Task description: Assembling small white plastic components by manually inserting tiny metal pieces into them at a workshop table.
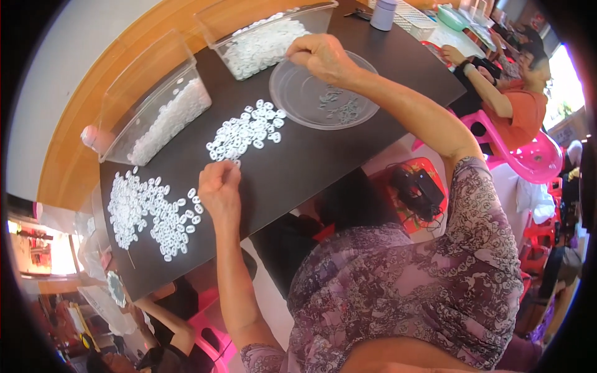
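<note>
My left hand (221, 189) is closed, thumb against curled fingers, just above the dark table. A white bit shows by its fingertips, but whether it is held I cannot tell. Beside it lies a heap of small white oval pieces with dark marks (245, 132), and a larger heap of the same pieces (146, 208) spreads at the left. My right hand (323, 57) is raised in a pinch over the far rim of a round clear plastic dish (283, 102). Small grey pieces (345, 109) lie in that dish. Anything between the right fingertips is hidden.
Two clear bins of white pieces, a left bin (171, 121) and a right bin (264, 46), stand along the table's far side. A pale lidded bottle (383, 15) is at the far right. Co-workers sit at right and lower left; a red stool (416, 186) holds a black device.
</note>
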A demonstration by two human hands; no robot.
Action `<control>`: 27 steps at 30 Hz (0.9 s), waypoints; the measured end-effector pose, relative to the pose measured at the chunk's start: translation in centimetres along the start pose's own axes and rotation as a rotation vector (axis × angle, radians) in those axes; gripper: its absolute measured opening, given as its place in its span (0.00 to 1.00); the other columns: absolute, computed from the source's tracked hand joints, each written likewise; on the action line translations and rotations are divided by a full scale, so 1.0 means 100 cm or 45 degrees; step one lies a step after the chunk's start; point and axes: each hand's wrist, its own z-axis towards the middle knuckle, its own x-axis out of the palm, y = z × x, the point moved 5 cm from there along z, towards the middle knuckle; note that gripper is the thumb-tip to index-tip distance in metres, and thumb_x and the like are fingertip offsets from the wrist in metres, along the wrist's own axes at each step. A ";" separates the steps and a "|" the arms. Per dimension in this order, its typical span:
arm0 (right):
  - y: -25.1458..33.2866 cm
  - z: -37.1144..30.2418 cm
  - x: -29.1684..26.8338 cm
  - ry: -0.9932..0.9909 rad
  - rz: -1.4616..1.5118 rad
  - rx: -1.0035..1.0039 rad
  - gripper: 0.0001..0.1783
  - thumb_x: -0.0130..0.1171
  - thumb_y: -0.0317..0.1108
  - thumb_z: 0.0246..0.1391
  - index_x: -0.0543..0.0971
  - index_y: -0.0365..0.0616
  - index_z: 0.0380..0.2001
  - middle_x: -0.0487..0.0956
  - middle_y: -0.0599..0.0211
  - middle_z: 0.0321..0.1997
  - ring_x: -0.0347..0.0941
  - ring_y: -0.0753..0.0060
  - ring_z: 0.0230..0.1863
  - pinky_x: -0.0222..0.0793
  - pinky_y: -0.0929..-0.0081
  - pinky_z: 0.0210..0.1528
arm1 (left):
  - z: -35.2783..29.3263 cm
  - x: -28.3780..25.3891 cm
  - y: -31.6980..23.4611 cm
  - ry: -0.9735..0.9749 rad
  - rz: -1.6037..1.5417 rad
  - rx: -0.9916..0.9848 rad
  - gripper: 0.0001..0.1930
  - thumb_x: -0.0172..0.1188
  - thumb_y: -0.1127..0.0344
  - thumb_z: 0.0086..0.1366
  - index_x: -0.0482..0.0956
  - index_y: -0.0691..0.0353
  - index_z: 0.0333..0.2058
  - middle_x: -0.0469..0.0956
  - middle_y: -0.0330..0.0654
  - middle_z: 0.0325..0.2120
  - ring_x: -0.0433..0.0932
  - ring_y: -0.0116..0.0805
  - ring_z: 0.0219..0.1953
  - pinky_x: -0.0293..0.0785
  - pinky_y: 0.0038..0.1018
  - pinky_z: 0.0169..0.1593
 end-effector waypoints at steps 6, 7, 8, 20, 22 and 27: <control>-0.053 -0.037 0.007 0.197 0.038 0.144 0.07 0.58 0.30 0.37 0.80 0.41 0.24 0.79 0.56 0.25 0.76 0.58 0.28 0.69 0.68 0.33 | -0.001 0.005 0.005 0.015 -0.263 -0.249 0.04 0.58 0.74 0.56 0.77 0.65 0.32 0.74 0.39 0.28 0.73 0.26 0.30 0.70 0.22 0.35; -0.056 -0.041 0.005 0.192 0.032 0.149 0.07 0.58 0.30 0.37 0.80 0.41 0.24 0.79 0.56 0.25 0.76 0.58 0.28 0.69 0.68 0.33 | 0.001 0.003 0.002 -0.005 -0.194 -0.149 0.04 0.58 0.73 0.57 0.77 0.64 0.32 0.74 0.38 0.29 0.73 0.25 0.31 0.70 0.21 0.36; -0.056 -0.048 0.006 0.233 -0.029 0.054 0.06 0.57 0.29 0.36 0.79 0.41 0.22 0.78 0.56 0.23 0.75 0.57 0.28 0.69 0.65 0.32 | 0.001 0.003 0.005 -0.010 -0.179 -0.086 0.04 0.58 0.74 0.57 0.77 0.66 0.33 0.75 0.38 0.29 0.73 0.25 0.31 0.69 0.21 0.36; -0.045 -0.071 0.029 0.556 -0.524 -0.269 0.05 0.53 0.28 0.35 0.75 0.39 0.15 0.75 0.50 0.20 0.72 0.45 0.28 0.67 0.52 0.29 | -0.043 0.011 -0.025 0.028 -0.306 -0.231 0.05 0.60 0.71 0.58 0.77 0.66 0.31 0.74 0.35 0.25 0.69 0.20 0.24 0.66 0.18 0.26; -0.046 -0.072 0.032 0.571 -0.536 -0.280 0.05 0.53 0.29 0.35 0.75 0.38 0.14 0.75 0.49 0.21 0.72 0.44 0.29 0.67 0.51 0.30 | -0.044 0.015 -0.025 0.072 -0.211 -0.148 0.05 0.60 0.71 0.57 0.78 0.66 0.31 0.74 0.37 0.24 0.69 0.22 0.23 0.66 0.19 0.27; -0.041 -0.071 0.030 0.504 -0.338 -0.223 0.05 0.52 0.29 0.36 0.73 0.38 0.16 0.74 0.49 0.22 0.71 0.44 0.30 0.65 0.53 0.33 | -0.045 0.015 -0.025 0.058 -0.181 -0.116 0.05 0.60 0.71 0.56 0.78 0.66 0.30 0.74 0.39 0.24 0.70 0.24 0.23 0.66 0.20 0.27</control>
